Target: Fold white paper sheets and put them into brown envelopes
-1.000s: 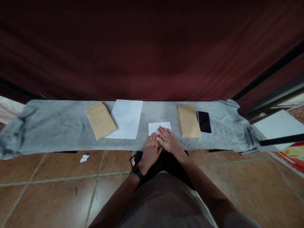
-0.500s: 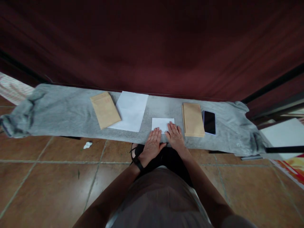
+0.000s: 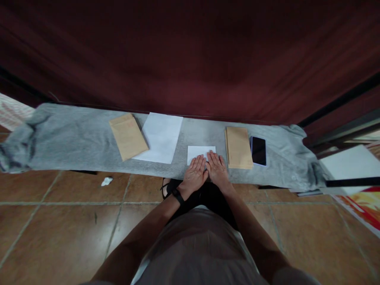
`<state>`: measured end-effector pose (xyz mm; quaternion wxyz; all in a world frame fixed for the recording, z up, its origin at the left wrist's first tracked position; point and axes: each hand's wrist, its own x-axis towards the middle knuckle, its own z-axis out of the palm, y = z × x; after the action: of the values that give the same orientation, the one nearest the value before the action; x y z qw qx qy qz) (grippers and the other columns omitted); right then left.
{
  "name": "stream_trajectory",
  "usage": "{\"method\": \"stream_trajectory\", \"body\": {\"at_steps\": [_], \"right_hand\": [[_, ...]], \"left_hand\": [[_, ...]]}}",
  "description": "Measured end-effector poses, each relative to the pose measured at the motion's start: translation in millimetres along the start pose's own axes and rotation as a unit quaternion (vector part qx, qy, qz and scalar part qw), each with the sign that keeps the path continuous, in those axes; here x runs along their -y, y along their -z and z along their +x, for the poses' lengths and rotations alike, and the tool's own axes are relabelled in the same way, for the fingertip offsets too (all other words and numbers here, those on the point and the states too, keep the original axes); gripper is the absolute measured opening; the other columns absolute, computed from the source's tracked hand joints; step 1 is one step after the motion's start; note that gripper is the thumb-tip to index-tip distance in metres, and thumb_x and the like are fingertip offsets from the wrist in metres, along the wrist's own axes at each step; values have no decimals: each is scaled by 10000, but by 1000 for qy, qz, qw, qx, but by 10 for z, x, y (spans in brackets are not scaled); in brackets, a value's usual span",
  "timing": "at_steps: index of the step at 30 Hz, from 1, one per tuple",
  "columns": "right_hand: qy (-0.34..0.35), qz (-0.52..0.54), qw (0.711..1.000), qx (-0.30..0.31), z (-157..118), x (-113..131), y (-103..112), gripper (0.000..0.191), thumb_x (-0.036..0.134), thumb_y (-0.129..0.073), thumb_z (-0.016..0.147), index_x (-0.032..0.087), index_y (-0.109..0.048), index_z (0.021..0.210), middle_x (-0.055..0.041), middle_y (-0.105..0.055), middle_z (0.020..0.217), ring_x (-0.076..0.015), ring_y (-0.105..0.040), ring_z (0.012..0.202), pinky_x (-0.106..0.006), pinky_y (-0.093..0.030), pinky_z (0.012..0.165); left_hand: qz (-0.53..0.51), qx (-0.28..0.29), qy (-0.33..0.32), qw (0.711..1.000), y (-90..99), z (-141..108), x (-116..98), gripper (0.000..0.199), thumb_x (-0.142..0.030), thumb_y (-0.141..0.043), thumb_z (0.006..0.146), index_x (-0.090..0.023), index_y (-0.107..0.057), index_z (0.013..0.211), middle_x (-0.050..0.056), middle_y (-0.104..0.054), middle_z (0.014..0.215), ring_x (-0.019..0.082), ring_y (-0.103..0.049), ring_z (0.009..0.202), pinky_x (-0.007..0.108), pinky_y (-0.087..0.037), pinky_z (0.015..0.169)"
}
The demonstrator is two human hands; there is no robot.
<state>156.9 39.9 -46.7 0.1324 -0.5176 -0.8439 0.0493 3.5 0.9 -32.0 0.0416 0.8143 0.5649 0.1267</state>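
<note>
A small white rectangle of paper point(image 3: 197, 151), seemingly folded, lies on the grey cloth in front of me. My left hand point(image 3: 194, 173) rests flat on its near edge, fingers stretched forward. Beside it my right hand point(image 3: 217, 168) lies flat over the paper's right part, thumbs nearly touching. Both palms hide the near part of the paper. To the right is a stack of brown paper envelopes point(image 3: 239, 148). On the left, another brown envelope point(image 3: 128, 136) overlaps a larger white sheet point(image 3: 163, 136).
The grey cloth point(image 3: 77, 136) covers a long narrow bench. A phone point(image 3: 259, 151) lies right of the envelope stack. Behind the bench hangs a dark red curtain point(image 3: 190, 59). A white scrap point(image 3: 107, 181) is on the tiled floor point(image 3: 74, 229). A white board point(image 3: 353, 166) stands at the far right.
My left hand has slid right and closer to my right hand, both still flat on the paper. The whole view has shifted slightly; the other things keep their places.
</note>
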Motion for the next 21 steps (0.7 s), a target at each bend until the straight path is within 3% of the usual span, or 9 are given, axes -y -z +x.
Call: {"method": "stream_trajectory", "body": {"at_steps": [6,21], "right_hand": [[-5,4,1000,-7,6,11,-2,539,325,-285,1073,143,-315,1580,-109,-325,1631,-251,-288,1516,-478,-199,1233],[-10,10,999,-42,20,42,24,541,366,-339,1066,136,-370,1555,-125,-376,1601,-262,-369,1477,-498,-233,1235]], "left_hand": [[-1,-1,5,1000,-29,59,54,600,-336,-298,1027,-32,-312,1544,188,-310,1624,260,-194,1543,483,-236,1257],[21,-33,101,994,6,-32,396,630,-358,-310,1034,-47,-238,1578,195,-297,1623,277,-234,1531,506,-266,1246]]}}
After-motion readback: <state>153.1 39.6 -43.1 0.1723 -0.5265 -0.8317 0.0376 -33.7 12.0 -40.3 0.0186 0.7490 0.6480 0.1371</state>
